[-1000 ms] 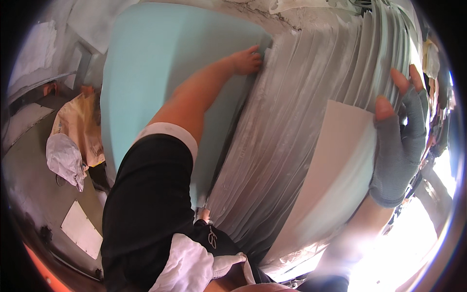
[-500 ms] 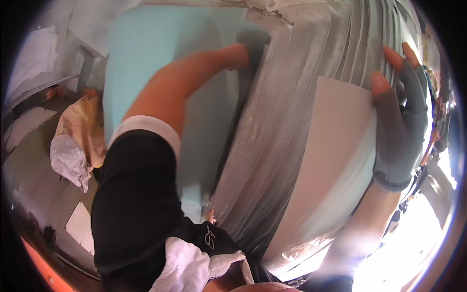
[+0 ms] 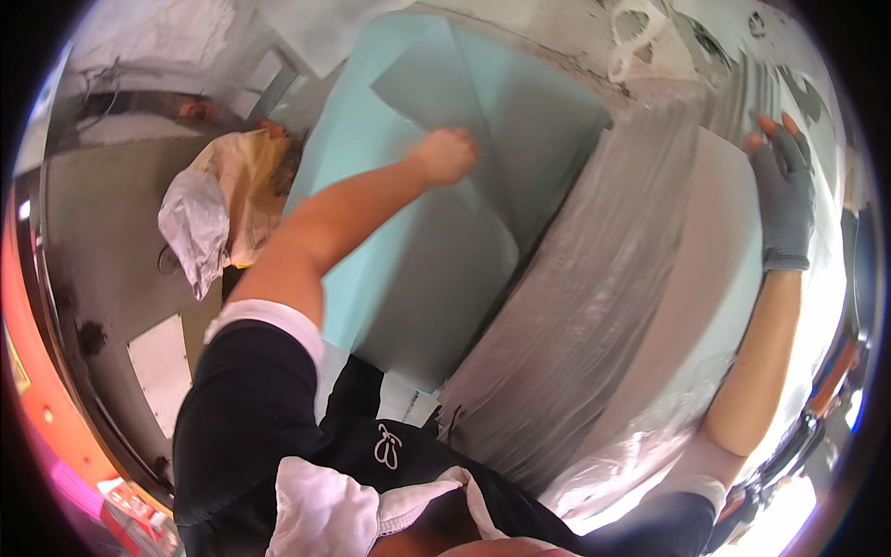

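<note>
My bare left hand (image 3: 450, 156) is closed in a fist over a pale blue-green sheet (image 3: 445, 278) and seems to grip its edge; the fingertips are hidden. Close to that hand, a shaded corner of the sheet is folded over, and a long crease runs down past it. On the right stands a thick stack of thin sheets (image 3: 594, 306), its layered side greyish and crinkled. My right hand (image 3: 784, 176), in a grey fingerless glove, has its fingers outstretched at the far right edge of the stack, beside the smooth pale face (image 3: 719, 223).
Left of the blue-green sheet lies a tan and white bag (image 3: 218, 204). A white rectangular piece (image 3: 160, 371) is on the grey floor. Crumpled clear film (image 3: 603, 473) covers the stack's near end, and a white looped plastic bag (image 3: 640, 46) lies beyond it.
My left hand has come away from the gap beside the stack, back over the blue-green sheet, which is now folded. The spread layers under my right hand have closed up. The view has shifted.
</note>
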### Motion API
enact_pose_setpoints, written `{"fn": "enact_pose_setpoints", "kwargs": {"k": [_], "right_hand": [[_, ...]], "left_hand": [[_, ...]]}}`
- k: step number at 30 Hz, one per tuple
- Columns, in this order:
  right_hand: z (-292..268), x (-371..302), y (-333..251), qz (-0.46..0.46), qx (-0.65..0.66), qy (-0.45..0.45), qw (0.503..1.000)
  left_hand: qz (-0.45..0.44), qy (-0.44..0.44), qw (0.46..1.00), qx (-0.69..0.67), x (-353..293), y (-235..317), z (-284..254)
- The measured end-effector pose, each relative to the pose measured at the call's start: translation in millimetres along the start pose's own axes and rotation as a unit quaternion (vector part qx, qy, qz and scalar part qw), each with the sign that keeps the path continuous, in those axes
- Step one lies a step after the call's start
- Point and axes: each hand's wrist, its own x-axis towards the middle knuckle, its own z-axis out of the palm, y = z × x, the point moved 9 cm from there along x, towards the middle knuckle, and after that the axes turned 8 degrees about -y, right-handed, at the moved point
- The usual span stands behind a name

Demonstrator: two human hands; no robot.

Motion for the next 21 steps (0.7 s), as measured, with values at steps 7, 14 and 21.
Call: {"fn": "enact_pose_setpoints", "kwargs": {"k": [7, 14, 21], "right_hand": [[-14.5, 38.3, 71.2, -0.013, -0.123, 0.007, 0.992], [164.9, -13.8, -158.9, -0.037, -0.117, -0.175, 0.977], [344.8, -52.1, -250.0, -0.065, -0.189, -0.291, 0.936]], "left_hand": [[-0.038, 0.141, 0.988, -0.041, 23.2, 17.5, -15.7], [-0.040, 0.191, 0.971, -0.138, 5.2, 17.2, -0.1], [-0.088, 0.066, 0.988, -0.108, 31.9, 17.2, 50.8]]}}
